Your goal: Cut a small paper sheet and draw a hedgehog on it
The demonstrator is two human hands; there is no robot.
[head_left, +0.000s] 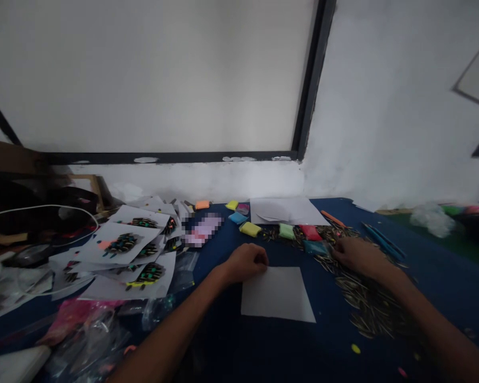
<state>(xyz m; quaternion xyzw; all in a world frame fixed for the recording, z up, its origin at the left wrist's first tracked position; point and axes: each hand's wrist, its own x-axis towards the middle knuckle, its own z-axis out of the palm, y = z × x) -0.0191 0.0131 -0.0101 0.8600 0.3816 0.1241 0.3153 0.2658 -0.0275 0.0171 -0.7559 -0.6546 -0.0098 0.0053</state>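
Observation:
My left hand (246,261) rests curled at the top left corner of a blank white sheet (277,293) lying on the dark blue table (231,340). The fingers are closed and touch the sheet's edge. My right hand (357,256) lies palm down on a spread of sunflower seeds (367,300) to the right of the sheet, fingertips near a teal clay packet (314,247). Whether it holds any seeds cannot be seen. Small clay packets in yellow (250,229), green (286,231) and red (310,232) lie just beyond both hands.
A pile of white sheets with seed-and-clay figures (123,246) lies at the left. More blank paper (285,211) sits by the wall. An orange pen (332,218) and blue pens (383,240) lie at the right. Plastic bags (83,330) and cables clutter the near left.

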